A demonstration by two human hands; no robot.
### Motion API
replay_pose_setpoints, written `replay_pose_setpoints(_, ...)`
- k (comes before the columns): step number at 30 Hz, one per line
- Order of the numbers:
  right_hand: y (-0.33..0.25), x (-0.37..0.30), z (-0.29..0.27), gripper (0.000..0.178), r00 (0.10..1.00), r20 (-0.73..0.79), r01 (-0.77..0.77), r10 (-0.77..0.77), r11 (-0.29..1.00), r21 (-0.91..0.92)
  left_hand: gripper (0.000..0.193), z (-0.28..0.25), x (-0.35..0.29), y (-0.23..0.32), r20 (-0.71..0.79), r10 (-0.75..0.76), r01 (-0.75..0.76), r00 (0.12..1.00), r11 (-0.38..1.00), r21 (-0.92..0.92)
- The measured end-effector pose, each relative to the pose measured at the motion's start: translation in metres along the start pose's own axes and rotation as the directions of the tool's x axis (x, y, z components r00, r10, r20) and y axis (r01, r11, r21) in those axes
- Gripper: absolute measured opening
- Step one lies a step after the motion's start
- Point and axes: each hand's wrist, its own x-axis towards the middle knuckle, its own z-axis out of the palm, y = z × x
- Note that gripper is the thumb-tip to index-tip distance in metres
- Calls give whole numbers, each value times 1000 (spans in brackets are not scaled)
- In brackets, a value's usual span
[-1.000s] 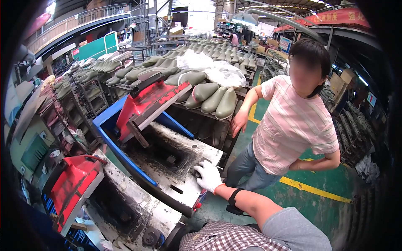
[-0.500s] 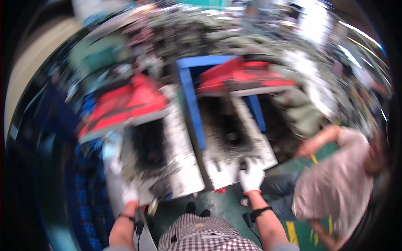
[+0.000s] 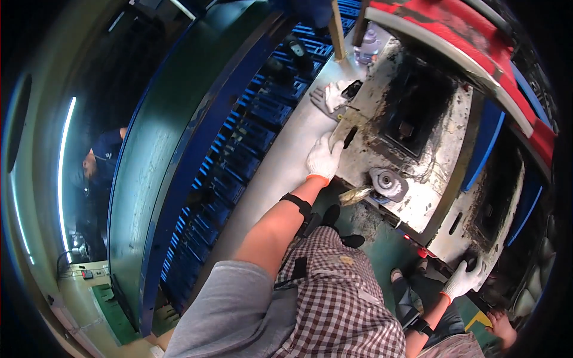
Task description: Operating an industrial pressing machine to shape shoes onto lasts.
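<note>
Your gloved left hand grips the near edge of the soiled mould block, your right hand rests flat on the neighbouring mould; keep fingers outside cavities.

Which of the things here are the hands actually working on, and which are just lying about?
In hand:
- left hand on the grimy left mould block
- right hand on the right mould block

Lying about:
- spare glove
- clear bottle
- round metal knob

Left hand now grips the left mould (view swung left).
</note>
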Motion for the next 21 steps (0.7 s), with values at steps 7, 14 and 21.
replay_pose_setpoints(7,16,6,5,53,994,12,113,-112,992,-49,67,-82,-20,-195,-457,-443,466,771,882,-69)
replay_pose_setpoints(14,40,25,-2,53,998,65,1,4,997,-76,68,-256,-101,-468,-97,-469,270,878,317,909)
replay_pose_setpoints(21,27,11,-6,52,995,17,95,-94,992,-88,39,-301,-53,-538,662,-246,-613,708,250,749)
